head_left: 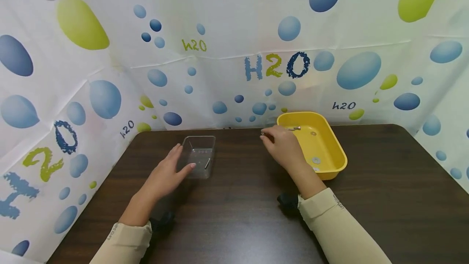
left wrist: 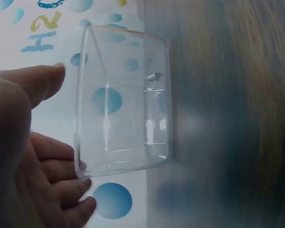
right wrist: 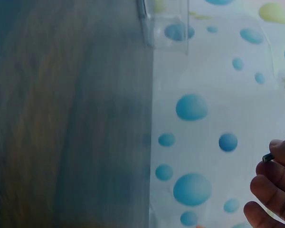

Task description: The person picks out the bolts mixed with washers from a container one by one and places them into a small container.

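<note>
My left hand (head_left: 165, 178) reaches around the near left side of a clear plastic box (left wrist: 126, 164), thumb and fingers spread apart. Its fingertips are right at the box's rim. Inside the box lies a small metal screw (head_left: 207, 163). Beside the left rim of a yellow tray (head_left: 338, 154), my right hand (head_left: 283, 146) pinches a small metal piece (right wrist: 268, 157) between thumb and index finger. Only its end shows, so I cannot tell its kind. Just past the knuckles, a silver bolt (head_left: 294, 128) shows at the tray's back left corner.
Flat washers (head_left: 316, 160) lie on the tray's floor, with a smaller ring (head_left: 313, 133) farther back. The dark wooden table (head_left: 227, 215) ends at a white sheet (head_left: 227, 11) printed with blue and green drops. Black devices (head_left: 287, 201) sit under both wrists.
</note>
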A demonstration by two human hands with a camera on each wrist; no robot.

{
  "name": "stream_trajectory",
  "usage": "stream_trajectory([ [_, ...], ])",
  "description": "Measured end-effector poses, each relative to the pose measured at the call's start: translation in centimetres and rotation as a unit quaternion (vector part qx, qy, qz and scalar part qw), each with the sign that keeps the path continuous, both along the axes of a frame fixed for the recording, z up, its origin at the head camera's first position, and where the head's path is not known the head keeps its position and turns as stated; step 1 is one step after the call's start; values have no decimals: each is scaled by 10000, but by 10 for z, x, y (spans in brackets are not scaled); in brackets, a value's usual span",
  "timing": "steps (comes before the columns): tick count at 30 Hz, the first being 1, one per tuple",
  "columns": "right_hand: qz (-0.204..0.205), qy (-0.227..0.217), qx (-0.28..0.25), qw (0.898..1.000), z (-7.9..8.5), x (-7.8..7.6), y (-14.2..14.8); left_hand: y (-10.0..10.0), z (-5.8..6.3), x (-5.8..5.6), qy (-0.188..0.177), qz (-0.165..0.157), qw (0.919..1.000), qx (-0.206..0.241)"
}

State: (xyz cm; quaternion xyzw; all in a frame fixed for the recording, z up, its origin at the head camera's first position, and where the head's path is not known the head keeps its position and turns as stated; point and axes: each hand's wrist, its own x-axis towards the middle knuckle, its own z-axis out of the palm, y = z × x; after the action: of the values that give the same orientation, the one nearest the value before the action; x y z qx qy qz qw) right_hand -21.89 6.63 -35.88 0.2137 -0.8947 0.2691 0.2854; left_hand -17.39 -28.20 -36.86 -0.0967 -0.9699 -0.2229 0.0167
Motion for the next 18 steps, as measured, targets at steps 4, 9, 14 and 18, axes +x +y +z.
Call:
stream_trajectory([
  [4, 171, -183, 85, 9996, 0, 4, -13, -3, -5, -3, -276, 40, 9996, -55],
  [9, 367, -446, 64, 9983, -3, 7, -27, -2, -7, -4, -326, 39, 9995, 10],
  [14, 627, -740, -27, 9953, -7, 9, -42, 9, -8, -5, -280, 20, 9995, 122],
  [18, 830, -1062, -92, 9908, -8, 13, -54, 22, -8, -5, -352, -79, 9989, 288],
])
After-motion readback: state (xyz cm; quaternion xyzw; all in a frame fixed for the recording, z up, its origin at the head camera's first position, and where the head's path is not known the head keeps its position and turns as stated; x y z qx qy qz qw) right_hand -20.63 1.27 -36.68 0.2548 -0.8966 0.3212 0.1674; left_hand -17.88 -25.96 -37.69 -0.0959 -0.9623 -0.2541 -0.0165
